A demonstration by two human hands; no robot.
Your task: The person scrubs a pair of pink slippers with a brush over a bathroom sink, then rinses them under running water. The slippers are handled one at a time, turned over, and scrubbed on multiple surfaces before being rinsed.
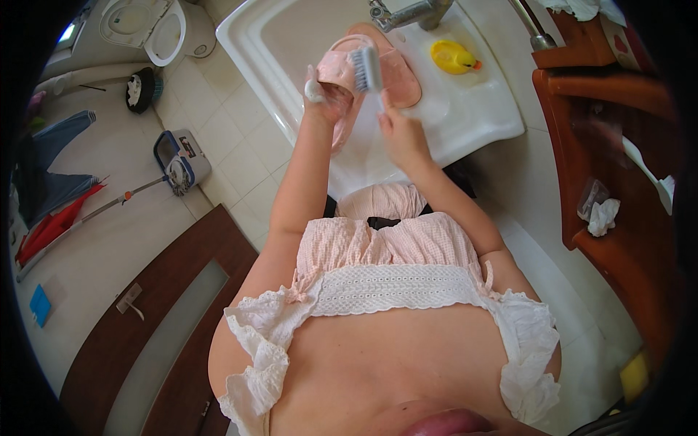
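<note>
Over a white ceramic sink (469, 117), my left hand (328, 103) holds a pink slipper (334, 66) with its fingers inside the foot opening. White foam clings to those fingers. My right hand (404, 136) grips the handle of a scrub brush (368, 70), whose grey bristles are at the slipper's strap. A second pink slipper (401, 82) lies in the sink behind the brush. On the sink's rim, below the metal faucet (409, 19), sits a yellow rubber duck (452, 57).
To the right stands a reddish-brown wooden shelf (551, 136) with a white brush (646, 163) and crumpled tissue (603, 217). A toilet (185, 35), a mop bucket (191, 158) and a brown door (158, 305) are at the left.
</note>
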